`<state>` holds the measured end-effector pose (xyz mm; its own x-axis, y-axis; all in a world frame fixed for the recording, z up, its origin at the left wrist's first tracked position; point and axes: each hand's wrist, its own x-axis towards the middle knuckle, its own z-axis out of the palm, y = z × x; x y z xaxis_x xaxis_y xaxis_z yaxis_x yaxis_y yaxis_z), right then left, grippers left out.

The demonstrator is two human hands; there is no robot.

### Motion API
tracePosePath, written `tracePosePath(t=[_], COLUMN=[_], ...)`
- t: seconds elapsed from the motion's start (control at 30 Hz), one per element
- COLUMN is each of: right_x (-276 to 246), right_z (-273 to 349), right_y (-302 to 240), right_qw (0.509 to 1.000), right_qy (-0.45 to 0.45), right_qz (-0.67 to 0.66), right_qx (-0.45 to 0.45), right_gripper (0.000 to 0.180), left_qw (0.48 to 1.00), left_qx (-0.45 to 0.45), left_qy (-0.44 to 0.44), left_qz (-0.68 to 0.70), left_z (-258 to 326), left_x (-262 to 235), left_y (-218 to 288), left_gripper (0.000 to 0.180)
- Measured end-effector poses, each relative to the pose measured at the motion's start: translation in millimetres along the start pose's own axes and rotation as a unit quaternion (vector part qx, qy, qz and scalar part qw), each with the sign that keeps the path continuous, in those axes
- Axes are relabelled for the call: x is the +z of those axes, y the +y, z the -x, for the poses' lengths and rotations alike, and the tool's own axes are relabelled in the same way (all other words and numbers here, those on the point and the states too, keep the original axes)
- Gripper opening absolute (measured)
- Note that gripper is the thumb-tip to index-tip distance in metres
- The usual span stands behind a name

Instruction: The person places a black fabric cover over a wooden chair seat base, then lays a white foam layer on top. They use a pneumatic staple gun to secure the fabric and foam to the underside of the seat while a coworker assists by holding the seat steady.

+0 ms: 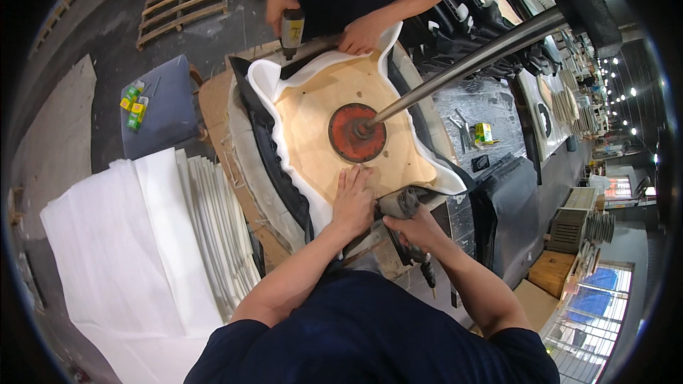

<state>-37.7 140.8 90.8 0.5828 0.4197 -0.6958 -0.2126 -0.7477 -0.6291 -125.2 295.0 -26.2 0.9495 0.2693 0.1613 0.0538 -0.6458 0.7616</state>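
Note:
My right hand is wrapped round a grey staple gun, whose head is at the near edge of a plywood panel. An air hose fitting hangs below its grip. My left hand lies on the panel's near edge, fingers stretched toward the middle. White padding and black cover material show around the panel. A red round plate presses on its centre, at the end of a slanting metal rod. Whether the staple gun's nose touches the panel is hidden.
Across the panel, a co-worker's hand holds another staple gun; their other hand touches the far edge. White padding sheets are stacked at left, beside a blue-grey cushion bearing small boxes. Dark panels lean at right.

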Motion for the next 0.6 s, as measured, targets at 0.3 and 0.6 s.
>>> tracePosePath(t=[0.3,0.6], right_x=[-3.6,6.6], right_z=[-1.8,5.6], right_y=[5.2,0.6], right_qw=[1.000,0.999], right_qy=[0.019,-0.034], right_qz=[-0.014,0.008], right_qx=[-0.013,-0.027], right_gripper=[0.022,0.026], left_qw=[0.993,0.987], left_qx=[-0.053,-0.102], left_qy=[-0.085,-0.079], left_qz=[-0.068,-0.094], left_z=[13.8,19.9], left_x=[-36.6,-18.1], left_y=[16.4,6.3], left_gripper=[0.080,0.109])
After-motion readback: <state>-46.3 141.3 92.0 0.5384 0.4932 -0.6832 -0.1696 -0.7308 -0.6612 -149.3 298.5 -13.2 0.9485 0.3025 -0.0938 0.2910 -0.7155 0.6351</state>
